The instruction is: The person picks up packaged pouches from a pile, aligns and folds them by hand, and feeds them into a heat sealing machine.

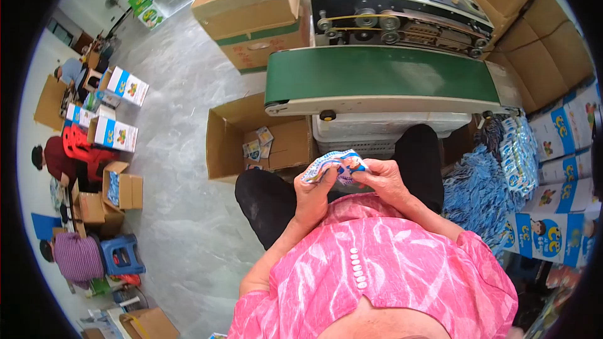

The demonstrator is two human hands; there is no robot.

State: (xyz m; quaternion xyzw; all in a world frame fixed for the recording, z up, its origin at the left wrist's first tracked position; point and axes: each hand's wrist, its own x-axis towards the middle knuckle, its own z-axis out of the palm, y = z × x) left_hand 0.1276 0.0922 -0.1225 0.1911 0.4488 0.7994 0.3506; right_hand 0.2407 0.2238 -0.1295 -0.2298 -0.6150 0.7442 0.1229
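Note:
A small printed packet [342, 162], white and blue with a coloured picture, is held up over my lap. My left hand [313, 196] grips its left side between thumb and fingers. On the opposite side my right hand [386, 181] pinches the packet near its edge. In front of my left knee stands an open cardboard box [223, 141] with several small packets [259, 146] at its bottom. Just beyond my hands runs the green conveyor belt [377, 75] of a machine with pulleys and yellow drive bands.
Blue-and-white packaging strips [474, 179] are heaped by my right leg, beside printed cartons [553, 235]. White crates [389, 127] sit under the belt. A tall cardboard box [251, 16] stands behind it. Several people work along the left wall near a blue stool [122, 254].

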